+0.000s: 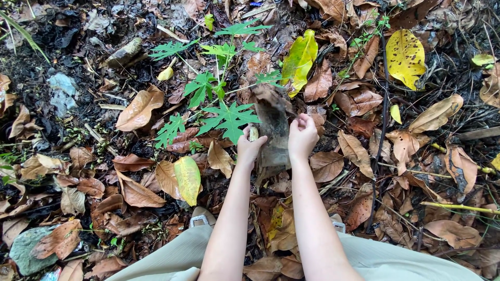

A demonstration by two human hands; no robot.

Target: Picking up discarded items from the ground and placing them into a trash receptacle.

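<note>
We reach both arms forward, our left hand (249,148) and right hand (302,136) each closed on an edge of a bag (273,130). It is dark, crumpled and upright.

Two hands on one upright piece among ground litter

The left hand (250,148) and right hand (302,136) grip a bark-like strip (273,127) from either side — it stands between them. A leafy seedling (221,86) rises just left of and beyond the grip; fallen leaves (138,109) lie all round, and a stone (26,250) sits well apart, near-left.
</note>
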